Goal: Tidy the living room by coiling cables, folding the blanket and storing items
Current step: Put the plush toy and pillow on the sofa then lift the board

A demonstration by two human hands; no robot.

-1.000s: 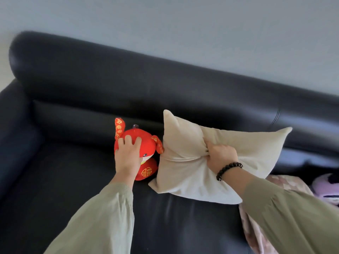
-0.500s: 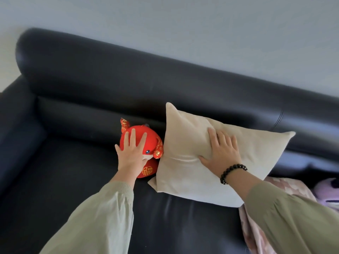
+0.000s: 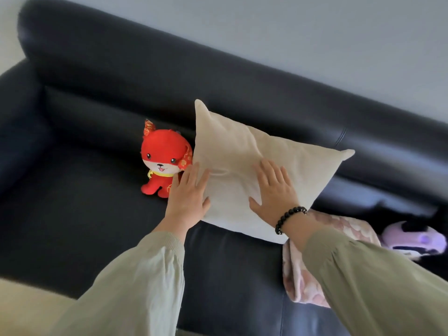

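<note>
Cushion (image 3: 242, 146), cream and plump, leans on the backrest of the sofa (image 3: 169, 76) at the centre of the frame, its left edge touching the red plush toy (image 3: 164, 163), with the pink blanket (image 3: 339, 229) just below its lower right corner. Both hands lie flat on its face with fingers straight, gripping nothing: the left hand (image 3: 188, 197) on its lower left edge, the right hand (image 3: 275, 190) on its middle, where the cover creases. It looks light, soft and yielding, so pinched cover would only bunch; holding two opposite edges should serve better.
</note>
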